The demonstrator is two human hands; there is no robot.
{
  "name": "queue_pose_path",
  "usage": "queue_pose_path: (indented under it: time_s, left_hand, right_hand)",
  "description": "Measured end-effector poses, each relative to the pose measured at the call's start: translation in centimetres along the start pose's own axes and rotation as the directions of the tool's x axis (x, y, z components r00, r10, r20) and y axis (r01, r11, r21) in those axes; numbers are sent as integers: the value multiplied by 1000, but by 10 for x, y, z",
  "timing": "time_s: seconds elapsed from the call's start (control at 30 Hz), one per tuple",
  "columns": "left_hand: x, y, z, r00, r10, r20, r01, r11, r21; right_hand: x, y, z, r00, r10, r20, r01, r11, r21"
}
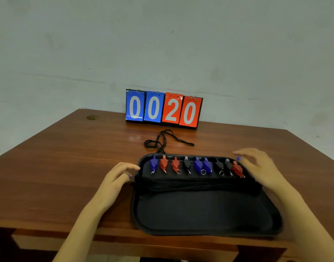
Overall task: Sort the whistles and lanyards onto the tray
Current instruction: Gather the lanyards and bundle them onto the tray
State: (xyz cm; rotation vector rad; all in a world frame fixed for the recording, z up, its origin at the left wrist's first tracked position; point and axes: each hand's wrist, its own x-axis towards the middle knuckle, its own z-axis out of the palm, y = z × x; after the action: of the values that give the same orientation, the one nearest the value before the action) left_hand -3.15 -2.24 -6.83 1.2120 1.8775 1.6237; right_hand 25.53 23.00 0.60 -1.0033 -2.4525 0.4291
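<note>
While the near half of the black tray (200, 214) lies bare, most of the sorting looks done. Across the tray's middle runs a dark bundle of lanyards (196, 184), laid side to side from one rim to the other; how many cords are in it cannot be told.

To either side of that bundle are the hands. My left hand (115, 178) rests at the tray's left rim with fingers loosely spread, and nothing is pinched in it. My right hand (257, 167) hovers by the far right corner, fingers relaxed and apart, also holding nothing.

Beyond the bundle, a row of nine whistles (198, 165) sits along the tray's far edge: blue, red, red, black, blue, blue, black, black, red. Their colours are mixed, so they may still need grouping, though that is only a guess.

Past the tray, one black lanyard (162, 141) lies loose on the wooden table (58, 157), touching or nearly touching the far rim. It appears to be the one item left to bring in.

Farthest off, a flip scoreboard (163, 109) stands against the wall, reading 00 on blue cards and 20 on red. No brand or other writing is legible.
</note>
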Motion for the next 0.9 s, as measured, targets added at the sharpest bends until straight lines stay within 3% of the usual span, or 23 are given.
queue_pose_path:
  time_s: [0.2, 0.27, 0.37, 0.53, 0.67, 0.77, 0.83, 0.9]
  left_hand:
    - [7, -1, 2, 956, -98, -275, 111, 993, 34]
    - [11, -1, 1, 942, -123, -312, 141, 989, 35]
    - [15, -3, 0, 923, -155, -352, 168, 986, 6]
    - [18, -5, -1, 903, -176, -391, 180, 983, -27]
    - [19, -4, 0, 911, -166, -378, 177, 984, -7]
    - [18, -3, 0, 913, -171, -369, 179, 984, -14]
    - [16, -1, -1, 914, -176, -365, 178, 984, -29]
    - [15, 1, -1, 915, -177, -363, 171, 984, -50]
  right_hand:
    - [74, -104, 48, 945, -129, 301, 123, 992, 41]
    - [99, -123, 76, 932, -100, 348, 75, 994, 84]
    - [125, -142, 113, 900, 49, 434, -61, 998, 14]
    - [149, -152, 148, 859, 204, 469, -117, 971, -207]
    - [160, -167, 142, 803, 236, 548, -149, 969, -199]
    - [161, -174, 131, 803, 215, 555, -126, 973, -195]
    - [162, -175, 128, 801, 189, 568, -147, 982, -119]
    - [163, -182, 126, 824, 150, 547, -221, 973, 66]
